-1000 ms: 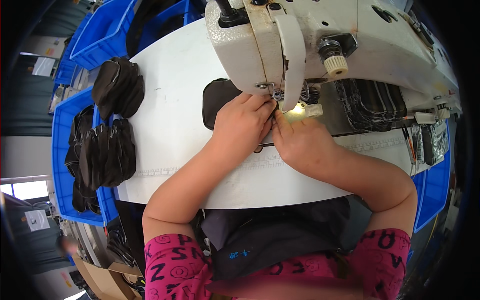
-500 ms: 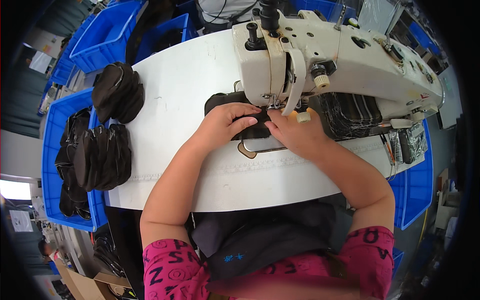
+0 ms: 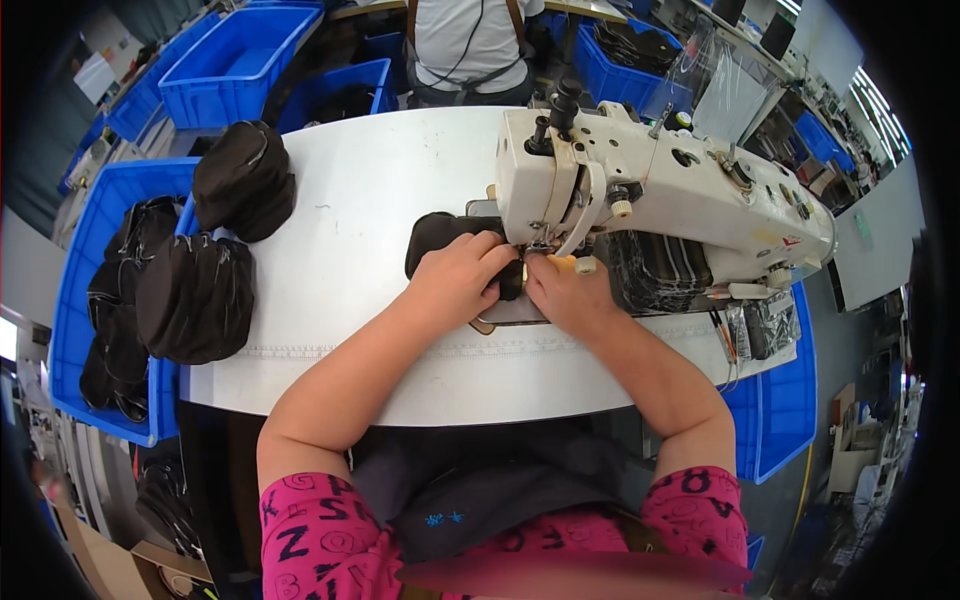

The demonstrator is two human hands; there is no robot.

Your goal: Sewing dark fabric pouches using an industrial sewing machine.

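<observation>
A black fabric piece (image 3: 432, 236) with rounded corners lies on the bed of the white sewing machine (image 3: 660, 180), under its needle area. My left hand (image 3: 462, 278) grips the fabric left of the needle, fingers bent and drawn together. Just right of it, my right hand (image 3: 572, 292) pinches the near edge of the same piece, its fingertips close beneath the presser foot (image 3: 540, 246). The fingertips of both hands nearly meet, and they partly hide the fabric and the stitching spot.
Stacks of black fabric pouches (image 3: 200, 295) stand at the table's left edge, beside a blue bin (image 3: 165, 400) holding more. Another dark stack with pale edges (image 3: 660, 270) sits under the machine arm. A ruler strip (image 3: 400, 348) crosses the white table. A person (image 3: 470, 45) sits beyond.
The whole view has shifted, showing more of the room beyond. My left fingers have bent in from a flatter spread, closing on the fabric. My right hand stays by the needle.
</observation>
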